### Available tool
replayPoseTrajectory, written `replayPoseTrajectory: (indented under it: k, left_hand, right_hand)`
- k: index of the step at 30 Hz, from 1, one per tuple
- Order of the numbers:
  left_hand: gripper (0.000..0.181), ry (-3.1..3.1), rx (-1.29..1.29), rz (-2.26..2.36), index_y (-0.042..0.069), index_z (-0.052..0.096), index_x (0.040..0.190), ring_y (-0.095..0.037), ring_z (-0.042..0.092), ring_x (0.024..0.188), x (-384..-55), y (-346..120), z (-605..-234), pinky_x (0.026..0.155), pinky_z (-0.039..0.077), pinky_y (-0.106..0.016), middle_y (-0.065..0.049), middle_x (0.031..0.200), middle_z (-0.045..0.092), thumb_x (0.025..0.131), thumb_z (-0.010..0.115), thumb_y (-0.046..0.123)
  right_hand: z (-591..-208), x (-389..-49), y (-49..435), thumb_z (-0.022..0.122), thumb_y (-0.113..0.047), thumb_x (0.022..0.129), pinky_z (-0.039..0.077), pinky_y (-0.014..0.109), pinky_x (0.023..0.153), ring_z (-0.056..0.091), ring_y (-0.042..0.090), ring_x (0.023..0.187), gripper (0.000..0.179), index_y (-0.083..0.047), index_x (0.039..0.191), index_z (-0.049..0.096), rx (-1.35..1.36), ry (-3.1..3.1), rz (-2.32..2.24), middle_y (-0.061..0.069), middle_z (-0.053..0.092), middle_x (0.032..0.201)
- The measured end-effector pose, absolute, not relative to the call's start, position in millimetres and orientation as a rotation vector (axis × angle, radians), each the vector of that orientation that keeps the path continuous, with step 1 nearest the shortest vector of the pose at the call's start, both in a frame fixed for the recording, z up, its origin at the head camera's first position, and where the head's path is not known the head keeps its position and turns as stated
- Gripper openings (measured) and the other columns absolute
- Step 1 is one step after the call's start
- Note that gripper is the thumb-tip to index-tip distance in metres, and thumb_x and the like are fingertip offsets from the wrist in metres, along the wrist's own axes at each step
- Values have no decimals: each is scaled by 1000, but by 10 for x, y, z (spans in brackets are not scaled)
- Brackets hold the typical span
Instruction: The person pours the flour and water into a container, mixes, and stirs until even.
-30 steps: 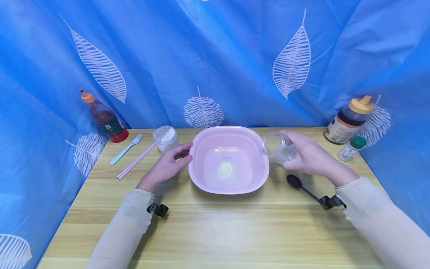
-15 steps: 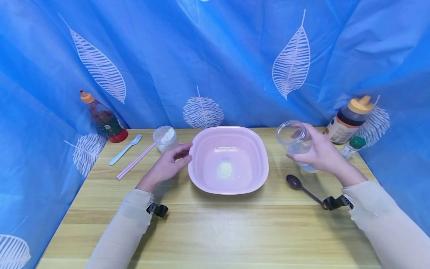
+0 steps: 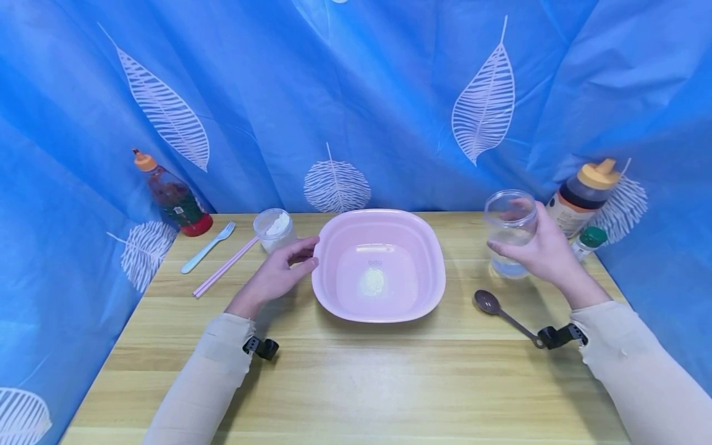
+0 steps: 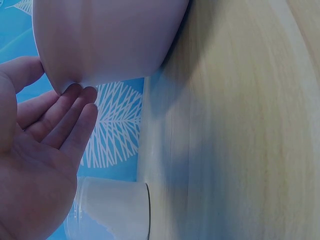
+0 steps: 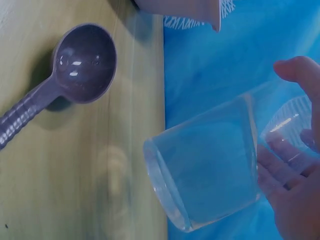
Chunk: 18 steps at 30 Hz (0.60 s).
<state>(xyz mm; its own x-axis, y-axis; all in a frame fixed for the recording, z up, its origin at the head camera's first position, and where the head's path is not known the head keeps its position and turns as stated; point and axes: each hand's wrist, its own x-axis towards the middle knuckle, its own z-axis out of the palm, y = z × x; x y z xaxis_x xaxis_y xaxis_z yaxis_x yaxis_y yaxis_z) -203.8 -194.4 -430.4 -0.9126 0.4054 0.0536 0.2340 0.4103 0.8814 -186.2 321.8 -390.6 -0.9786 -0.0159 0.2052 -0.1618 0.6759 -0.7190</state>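
A pink basin (image 3: 384, 311) stands mid-table, with a pale whitish patch (image 3: 372, 282) on its bottom. At its left rim my left hand (image 3: 280, 272) rests thumb and fingertips against the outside, fingers mostly straight in the left wrist view. My right hand (image 3: 542, 247) grips a clear plastic jar (image 3: 507, 238) around its upper side, to the right of the basin. Clear liquid shows in the jar, which leans slightly in the right wrist view, its base (image 5: 167, 187) close over the table. Below it lies a dark measuring spoon (image 3: 487, 302).
Behind my left hand stands a clear jar of white powder (image 3: 275, 232). Farther left are pink chopsticks (image 3: 225, 267), a light blue fork (image 3: 207, 249) and a red sauce bottle (image 3: 177, 196). A dark sauce bottle (image 3: 578, 198) and a green-capped shaker (image 3: 589, 240) stand at the right.
My right hand has drawn the clear jar away from the basin's right rim, to the right, turned it from tipped to nearly upright and lowered it. My left hand has not moved.
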Motion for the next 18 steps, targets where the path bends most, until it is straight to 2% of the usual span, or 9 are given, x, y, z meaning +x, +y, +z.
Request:
replayPoseTrajectory:
  k: [1, 4, 6, 8, 11, 13, 18]
  left_hand:
    - [55, 2493, 572, 1517, 2, 51, 159, -40, 63, 136, -2037, -1944, -4303, 125, 45, -58, -21, 145, 66, 108, 65, 18]
    - [55, 2491, 574, 1519, 1, 51, 158, -40, 63, 136, -2035, -1945, -4300, 124, 45, -58, -22, 145, 66, 108, 65, 17]
    - [55, 2489, 575, 1518, 1, 51, 158, -40, 63, 136, -2034, -1945, -4299, 124, 45, -58, -21, 146, 66, 108, 65, 17]
    - [55, 2486, 578, 1518, 1, 51, 158, -40, 63, 136, -2036, -1943, -4301, 124, 45, -58, -21, 146, 66, 108, 65, 17]
    - [54, 2487, 585, 1515, 1, 51, 158, -40, 63, 135, -2043, -1943, -4306, 124, 46, -58, -21, 146, 66, 108, 65, 17]
    - [54, 2491, 587, 1515, 1, 52, 158, -39, 63, 135, -2044, -1942, -4308, 124, 46, -58, -21, 146, 66, 108, 65, 17]
    - [54, 2498, 589, 1516, 0, 52, 157, -40, 64, 134, -2037, -1941, -4306, 123, 47, -58, -21, 144, 67, 108, 66, 17]
  right_hand:
    - [-3918, -1870, 3239, 93, -22, 86, 39, 61, 112, 52, 42, 137, 91, -10, 158, 38, 120, -2702, 1196, 22, 63, 143]
    - [-3956, -1902, 3293, 92, -27, 88, 42, 45, 110, 51, 36, 136, 89, -14, 158, 39, 43, -2677, 1216, 16, 59, 147]
    - [-3980, -1924, 3323, 92, -28, 89, 45, 38, 111, 52, 33, 136, 87, -18, 158, 40, -2, -2656, 1251, 14, 55, 149]
    - [-4001, -1940, 3351, 91, -30, 90, 45, 40, 120, 51, 35, 141, 88, -20, 160, 38, -54, -2638, 1302, 15, 50, 153]
    - [-4043, -1962, 3393, 90, -31, 91, 38, 53, 130, 45, 40, 151, 93, -17, 164, 34, -125, -2606, 1379, 19, 45, 159]
    - [-4076, -1979, 3415, 89, -31, 91, 36, 50, 132, 43, 37, 155, 94, -15, 165, 33, -174, -2575, 1408, 18, 45, 160]
    - [-4154, -2037, 3450, 88, -15, 92, 37, 28, 131, 50, 23, 150, 91, -15, 163, 32, -216, -2398, 1596, -4, 51, 150]
